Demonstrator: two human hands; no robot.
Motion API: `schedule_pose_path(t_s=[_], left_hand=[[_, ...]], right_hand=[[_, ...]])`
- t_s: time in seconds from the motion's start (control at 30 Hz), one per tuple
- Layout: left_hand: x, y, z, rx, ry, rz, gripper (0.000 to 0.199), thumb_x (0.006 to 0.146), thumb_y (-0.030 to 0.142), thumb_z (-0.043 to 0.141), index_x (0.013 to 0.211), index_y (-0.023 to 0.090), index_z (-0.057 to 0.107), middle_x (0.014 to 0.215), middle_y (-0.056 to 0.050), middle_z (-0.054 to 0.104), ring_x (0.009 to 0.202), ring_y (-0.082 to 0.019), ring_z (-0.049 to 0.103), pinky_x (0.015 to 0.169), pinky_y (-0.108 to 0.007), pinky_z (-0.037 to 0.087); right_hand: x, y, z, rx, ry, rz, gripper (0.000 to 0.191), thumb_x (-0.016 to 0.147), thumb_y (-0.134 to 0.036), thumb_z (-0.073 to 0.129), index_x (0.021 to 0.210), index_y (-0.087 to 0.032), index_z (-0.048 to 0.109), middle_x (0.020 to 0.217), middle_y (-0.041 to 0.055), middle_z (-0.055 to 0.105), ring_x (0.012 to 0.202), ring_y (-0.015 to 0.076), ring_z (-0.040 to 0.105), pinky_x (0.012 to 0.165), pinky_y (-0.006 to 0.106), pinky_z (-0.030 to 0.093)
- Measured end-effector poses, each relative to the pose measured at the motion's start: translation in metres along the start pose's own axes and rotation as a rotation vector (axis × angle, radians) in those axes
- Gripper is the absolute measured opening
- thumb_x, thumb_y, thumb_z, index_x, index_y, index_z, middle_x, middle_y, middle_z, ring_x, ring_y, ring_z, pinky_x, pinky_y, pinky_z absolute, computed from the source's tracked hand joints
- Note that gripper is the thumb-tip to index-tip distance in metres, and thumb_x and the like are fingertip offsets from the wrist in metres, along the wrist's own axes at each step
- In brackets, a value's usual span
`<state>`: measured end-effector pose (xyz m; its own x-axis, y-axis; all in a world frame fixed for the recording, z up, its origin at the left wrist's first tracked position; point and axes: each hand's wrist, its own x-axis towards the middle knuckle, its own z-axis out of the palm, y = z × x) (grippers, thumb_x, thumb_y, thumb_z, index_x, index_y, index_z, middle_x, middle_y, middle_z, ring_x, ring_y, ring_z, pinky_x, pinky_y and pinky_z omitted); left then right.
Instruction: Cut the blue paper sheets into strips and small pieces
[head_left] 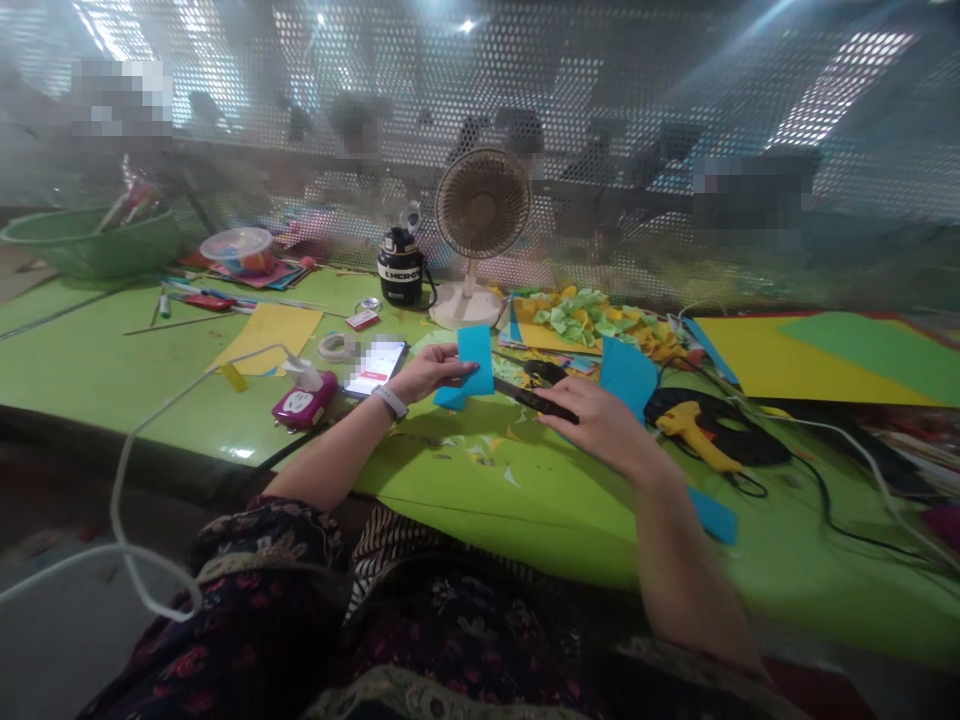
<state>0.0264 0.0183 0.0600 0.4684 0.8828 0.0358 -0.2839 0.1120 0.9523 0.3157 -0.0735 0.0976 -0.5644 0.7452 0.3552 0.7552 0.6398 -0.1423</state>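
My left hand (431, 374) pinches a small blue paper rectangle (474, 350) upright between thumb and fingers. In my right hand (604, 420) is a pair of black scissors (551, 404), its fingers wrapped round the handles. The blades point left, and their tips come close to the paper's lower right edge; whether they touch it I cannot tell. Under the left hand's paper lies another blue piece (450, 398) on the green table (420, 480). A larger blue sheet (628, 372) stands up behind my right hand, partly hidden by it. Paper scraps (480, 452) are scattered below.
A yellow glue gun (697, 438) with cords lies at right. At left are a phone (376, 366), a tape roll (336, 346) and a purple power socket (305, 400). A fan (482, 205), a black bottle (400, 268) and a paper-scrap heap (592, 318) stand behind.
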Motion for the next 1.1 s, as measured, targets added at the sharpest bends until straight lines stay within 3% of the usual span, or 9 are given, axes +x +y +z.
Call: schedule_pose_path(t_s=[0.13,0.33,0.63,1.1], left_hand=[[-0.001,-0.003,0.005,-0.019,0.002,-0.040,0.059,0.050,0.042,0.101,0.095,0.013,0.075,0.080,-0.001,0.073,0.063,-0.008,0.064,0.058,-0.019,0.050],[-0.005,-0.009,0.016,-0.001,-0.030,-0.082,0.051,0.054,0.042,0.100,0.086,0.012,0.073,0.080,-0.002,0.073,0.065,-0.008,0.064,0.064,-0.021,0.053],[-0.007,-0.018,0.025,0.015,0.013,-0.117,0.052,0.055,0.043,0.099,0.091,0.013,0.076,0.085,-0.004,0.076,0.068,-0.010,0.067,0.067,-0.022,0.054],[-0.008,-0.014,0.029,-0.008,0.102,-0.026,0.053,0.052,0.050,0.098,0.084,0.015,0.074,0.078,-0.001,0.074,0.061,-0.007,0.062,0.059,-0.019,0.049]], right_hand=[[0.002,-0.001,0.002,-0.009,-0.020,0.017,0.036,0.098,-0.032,0.060,0.129,-0.018,0.071,0.111,0.0143,0.071,0.100,0.0304,0.069,0.083,0.043,0.059],[0.004,-0.002,0.010,0.007,-0.029,0.009,0.034,0.098,-0.030,0.060,0.129,-0.021,0.071,0.111,0.0130,0.071,0.104,0.0287,0.069,0.088,0.041,0.058],[0.006,-0.002,0.013,0.015,-0.072,-0.027,0.035,0.098,-0.027,0.059,0.130,-0.021,0.071,0.113,0.0137,0.074,0.105,0.0291,0.069,0.089,0.044,0.058],[0.005,0.001,0.012,0.039,-0.069,-0.007,0.036,0.097,-0.028,0.060,0.130,-0.022,0.072,0.114,0.0137,0.075,0.109,0.0308,0.069,0.091,0.046,0.058]])
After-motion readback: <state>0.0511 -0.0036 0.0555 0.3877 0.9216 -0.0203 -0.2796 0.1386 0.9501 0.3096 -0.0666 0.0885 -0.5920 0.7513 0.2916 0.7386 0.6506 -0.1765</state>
